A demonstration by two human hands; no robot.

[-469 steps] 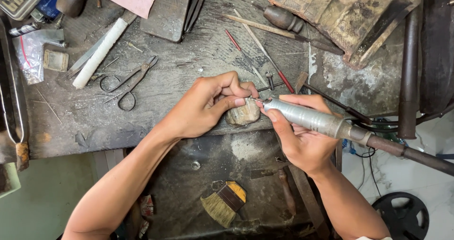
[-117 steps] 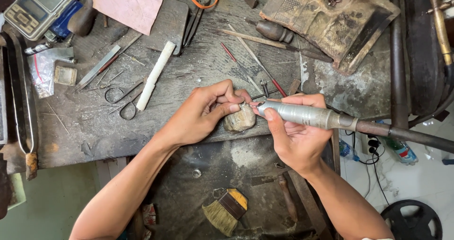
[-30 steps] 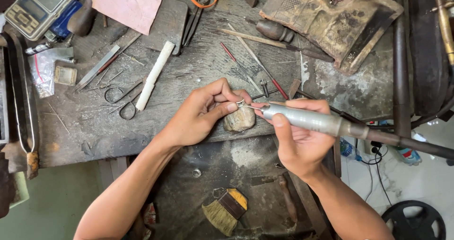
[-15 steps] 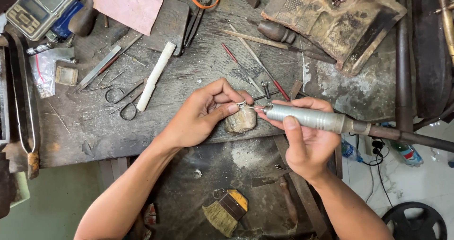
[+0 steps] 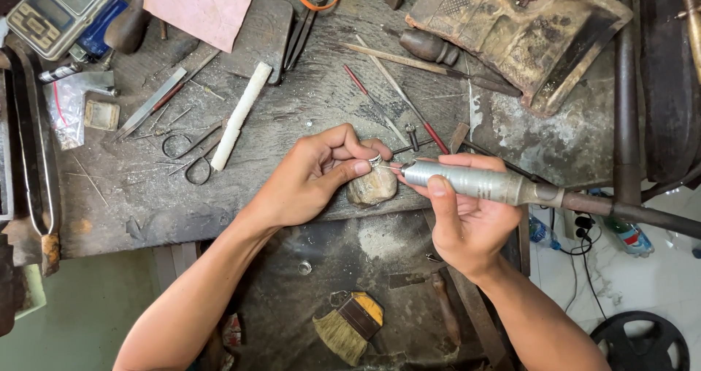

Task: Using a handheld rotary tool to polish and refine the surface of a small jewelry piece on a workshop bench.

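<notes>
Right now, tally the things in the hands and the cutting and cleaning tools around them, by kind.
Rotary handpiece, in right hand: 1
Small ring, in left hand: 1
Scissors on the bench: 1
Orange-handled pliers: 1
Brush in the tray below: 1
Total: 5

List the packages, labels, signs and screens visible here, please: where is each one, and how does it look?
Digital scale: far left corner of the bench, silver-grey, flat, with a small dark screen and buttons.
Clear plastic bag: left edge of the bench below the scale, crumpled, with a red mark.
Plastic bottle: on the floor at the right, under the dark hose, clear with a blue and green label.
No signs are visible.
</notes>
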